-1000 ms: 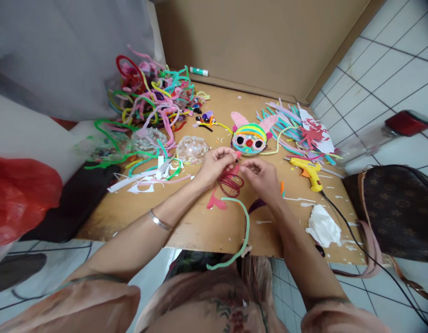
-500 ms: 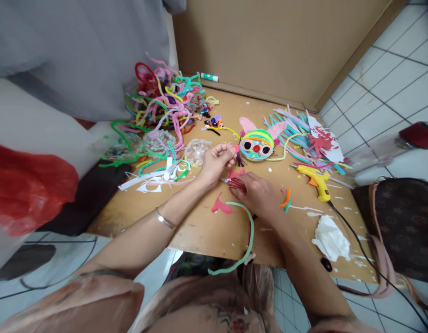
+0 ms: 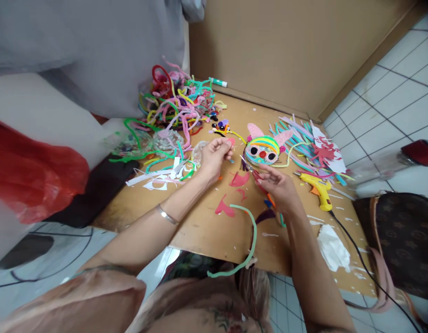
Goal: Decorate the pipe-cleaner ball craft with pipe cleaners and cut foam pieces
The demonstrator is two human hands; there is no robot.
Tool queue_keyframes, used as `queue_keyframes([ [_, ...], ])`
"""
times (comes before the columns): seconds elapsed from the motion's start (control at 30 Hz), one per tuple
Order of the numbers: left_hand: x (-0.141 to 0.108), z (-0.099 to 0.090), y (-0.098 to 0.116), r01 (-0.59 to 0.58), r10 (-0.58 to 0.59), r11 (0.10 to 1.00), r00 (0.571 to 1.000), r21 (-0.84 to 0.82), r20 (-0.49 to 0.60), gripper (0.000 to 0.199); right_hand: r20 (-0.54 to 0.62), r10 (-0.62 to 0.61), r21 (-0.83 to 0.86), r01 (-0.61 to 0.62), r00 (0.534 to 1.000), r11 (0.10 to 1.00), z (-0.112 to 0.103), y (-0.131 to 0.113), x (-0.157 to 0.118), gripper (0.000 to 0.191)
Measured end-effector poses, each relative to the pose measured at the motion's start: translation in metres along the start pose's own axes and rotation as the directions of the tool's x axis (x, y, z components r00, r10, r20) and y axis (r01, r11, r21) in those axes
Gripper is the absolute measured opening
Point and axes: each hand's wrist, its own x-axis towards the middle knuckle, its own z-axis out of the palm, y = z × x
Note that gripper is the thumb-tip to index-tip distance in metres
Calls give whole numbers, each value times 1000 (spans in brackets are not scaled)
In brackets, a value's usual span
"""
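Observation:
My left hand (image 3: 214,159) pinches a small pinkish-red cutout (image 3: 231,141) between thumb and fingertips, above the table. In my right hand (image 3: 279,187) is a pair of red-handled scissors (image 3: 250,168), blades pointing up and left toward the craft face. That face (image 3: 262,151) has pink ears, black eyes, a red nose and bands of coloured pipe cleaner. Below the scissors lie red scraps (image 3: 239,179), with another red scrap (image 3: 225,206) nearer me. A pale green pipe cleaner (image 3: 254,231) curves from that scrap past the table's front edge.
A tangled heap of pipe cleaners (image 3: 179,99) and white paper strips (image 3: 154,178) lie left. At right are straight pipe cleaners (image 3: 293,138), a yellow glue gun (image 3: 318,187) with its cord, crumpled tissue (image 3: 333,247) and a brown bag (image 3: 397,236). A glue stick (image 3: 218,83) lies at the back.
My right hand and the scissors have moved right, away from my left hand and the cutout. A curved red scrap now shows on the table between the others. The view has shifted slightly.

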Motion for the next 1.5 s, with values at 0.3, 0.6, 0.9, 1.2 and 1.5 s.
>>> queue_keyframes([
  [0.3,-8,4,-6,209,-200,975,975,-82,98,9,48,57,-12,-56,997,998,14,-2,-7,63],
  [0.6,-10,4,-6,279,-263,958,948,-68,178,14,142,39,-51,-32,989,998,17,-4,-9,60],
  [0.9,-12,6,-5,281,-269,958,949,-55,165,12,91,23,-113,-13,996,994,18,-5,-12,62],
  [1.2,-14,7,-7,296,-280,953,943,-70,177,9,96,-24,-94,33,995,995,18,-1,-10,54],
  [1.5,-15,8,-5,336,-316,937,932,-96,176,7,82,-19,-58,23,996,998,21,-1,-11,52],
])
